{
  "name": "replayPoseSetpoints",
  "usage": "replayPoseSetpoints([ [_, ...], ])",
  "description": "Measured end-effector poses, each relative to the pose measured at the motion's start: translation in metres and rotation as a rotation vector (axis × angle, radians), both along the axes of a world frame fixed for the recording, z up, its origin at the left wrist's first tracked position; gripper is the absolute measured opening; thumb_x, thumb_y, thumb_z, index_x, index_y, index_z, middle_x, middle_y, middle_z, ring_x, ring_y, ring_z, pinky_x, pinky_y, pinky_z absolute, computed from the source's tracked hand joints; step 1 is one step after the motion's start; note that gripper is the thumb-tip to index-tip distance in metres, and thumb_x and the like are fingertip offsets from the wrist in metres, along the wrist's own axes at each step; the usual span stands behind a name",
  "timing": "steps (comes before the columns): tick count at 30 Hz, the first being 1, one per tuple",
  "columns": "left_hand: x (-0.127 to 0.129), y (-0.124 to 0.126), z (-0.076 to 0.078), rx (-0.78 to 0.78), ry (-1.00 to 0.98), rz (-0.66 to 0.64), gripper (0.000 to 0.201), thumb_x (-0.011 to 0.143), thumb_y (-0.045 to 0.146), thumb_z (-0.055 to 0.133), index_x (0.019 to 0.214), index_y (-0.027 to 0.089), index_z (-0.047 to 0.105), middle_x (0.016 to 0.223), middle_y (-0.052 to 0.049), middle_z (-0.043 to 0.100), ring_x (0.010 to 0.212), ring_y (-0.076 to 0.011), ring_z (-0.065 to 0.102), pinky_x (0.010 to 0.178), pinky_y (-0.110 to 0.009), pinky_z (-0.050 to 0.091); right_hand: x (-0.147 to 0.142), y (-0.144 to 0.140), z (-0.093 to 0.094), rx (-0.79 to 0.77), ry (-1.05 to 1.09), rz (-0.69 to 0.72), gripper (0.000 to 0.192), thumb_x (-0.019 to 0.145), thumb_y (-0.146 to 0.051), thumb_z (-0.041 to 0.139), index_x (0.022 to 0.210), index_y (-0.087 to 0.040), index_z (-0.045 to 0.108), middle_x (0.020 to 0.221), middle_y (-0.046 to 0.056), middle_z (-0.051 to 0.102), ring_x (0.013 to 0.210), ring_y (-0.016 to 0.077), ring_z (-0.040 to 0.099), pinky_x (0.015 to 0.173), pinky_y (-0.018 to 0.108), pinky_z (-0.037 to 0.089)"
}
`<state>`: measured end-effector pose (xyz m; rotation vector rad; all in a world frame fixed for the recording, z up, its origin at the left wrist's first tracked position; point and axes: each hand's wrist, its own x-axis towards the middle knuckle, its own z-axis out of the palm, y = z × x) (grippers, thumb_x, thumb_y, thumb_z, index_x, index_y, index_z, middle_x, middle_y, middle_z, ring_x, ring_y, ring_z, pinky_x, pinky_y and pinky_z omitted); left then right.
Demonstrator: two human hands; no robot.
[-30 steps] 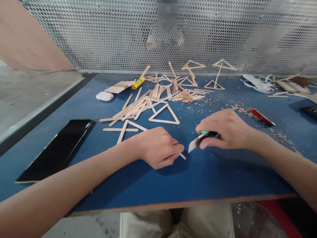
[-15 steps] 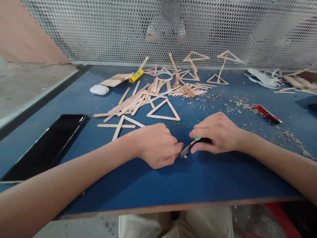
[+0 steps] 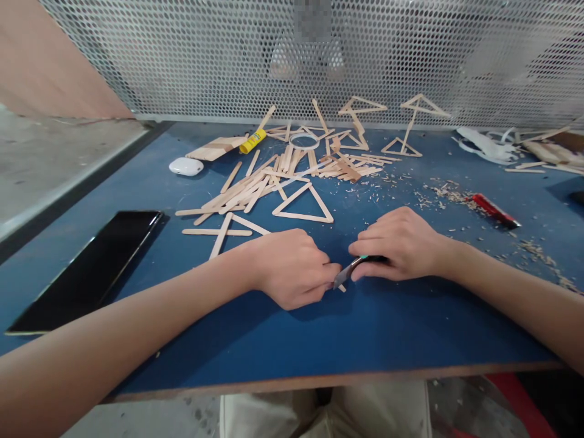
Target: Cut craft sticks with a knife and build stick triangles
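Note:
My right hand point(image 3: 399, 243) is closed around a utility knife point(image 3: 347, 271), whose blade points left toward my other hand. Low over the blue table, my left hand point(image 3: 298, 271) is closed, its fingertips pinching a wooden craft stick point(image 3: 342, 288). Only a short pale end of that stick shows below the blade; my fingers cover the rest. The blade appears to meet the stick beside my fingertips. Just beyond my hands lies a flat triangle of glued craft sticks point(image 3: 305, 216). Crossed sticks point(image 3: 221, 234) lie behind my left forearm, partly hidden by it.
A black tablet-like slab point(image 3: 86, 274) lies at left. Behind are a white case point(image 3: 186, 166), a yellow glue stick point(image 3: 252, 141), a tape ring point(image 3: 304, 141) and loose craft sticks point(image 3: 260, 182). Stick frames point(image 3: 406, 131) stand near the mesh panel point(image 3: 205, 61). A red cutter point(image 3: 495, 210) lies among shavings.
Both hands keep nearly the same place and grip. The knife has tilted slightly, and a little more of the stick's end shows below the blade. The whole view has shifted slightly.

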<state>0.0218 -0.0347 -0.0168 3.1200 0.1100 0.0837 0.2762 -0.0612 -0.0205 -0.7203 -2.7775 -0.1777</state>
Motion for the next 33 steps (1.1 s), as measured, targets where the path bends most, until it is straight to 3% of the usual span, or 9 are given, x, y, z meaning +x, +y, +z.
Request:
replayPoseSetpoints([
  [11,0.000,0.000,0.003,0.027,-0.002,0.000,0.017,0.090,0.026,0.048,0.076,0.021,0.055,0.060,-0.002,0.065,0.048,-0.0181,0.059,0.044,-0.033,0.029,0.007,-0.004,0.002,0.057,-0.097,0.014,0.047,0.100,-0.062,0.046,0.083,-0.023,0.066,0.062,-0.001,0.066,0.053,0.0133,0.050,0.054,0.033,0.017],
  [20,0.006,-0.008,0.011,0.088,0.122,0.075,0.013,0.087,0.026,0.053,0.074,0.021,0.054,0.055,-0.001,0.064,0.047,-0.0215,0.062,0.041,-0.033,0.031,0.002,-0.002,0.001,0.127,0.015,0.004,0.048,0.100,-0.061,0.048,0.082,-0.021,0.067,0.063,-0.003,0.064,0.053,0.0115,0.050,0.054,0.031,0.019],
  [33,0.005,-0.008,0.009,0.098,0.091,0.065,0.014,0.087,0.028,0.055,0.076,0.020,0.056,0.057,-0.002,0.066,0.048,-0.0221,0.063,0.041,-0.033,0.031,0.000,-0.004,0.000,0.146,0.008,-0.021,0.046,0.098,-0.061,0.052,0.082,-0.021,0.066,0.064,-0.004,0.064,0.054,0.0111,0.052,0.054,0.031,0.020],
])
